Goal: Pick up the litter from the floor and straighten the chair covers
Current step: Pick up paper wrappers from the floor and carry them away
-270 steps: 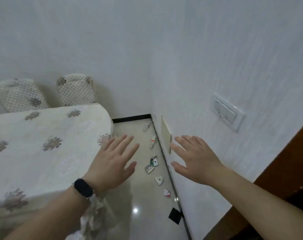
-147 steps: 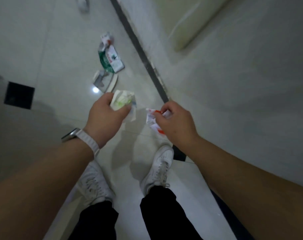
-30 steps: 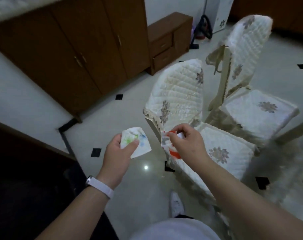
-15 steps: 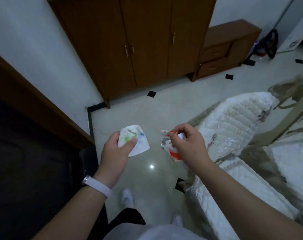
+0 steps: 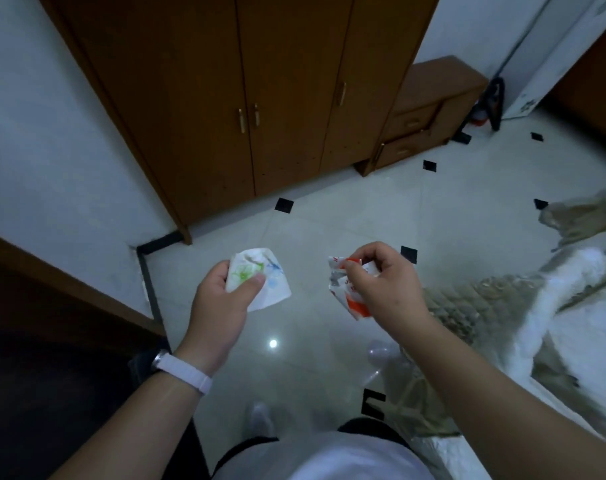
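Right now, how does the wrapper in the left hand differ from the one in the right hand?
The green-and-blue wrapper in the left hand is fairly smooth; the red-printed wrapper in the right hand is crumpled. The green-and-blue wrapper is gripped across its middle; the red-printed wrapper hangs from a pinch at its top. Both are mostly white.

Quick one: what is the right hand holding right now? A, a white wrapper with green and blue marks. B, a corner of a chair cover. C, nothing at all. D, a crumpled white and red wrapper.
D: the right hand pinches the crumpled white and red wrapper, while the green and blue wrapper sits in the left hand.
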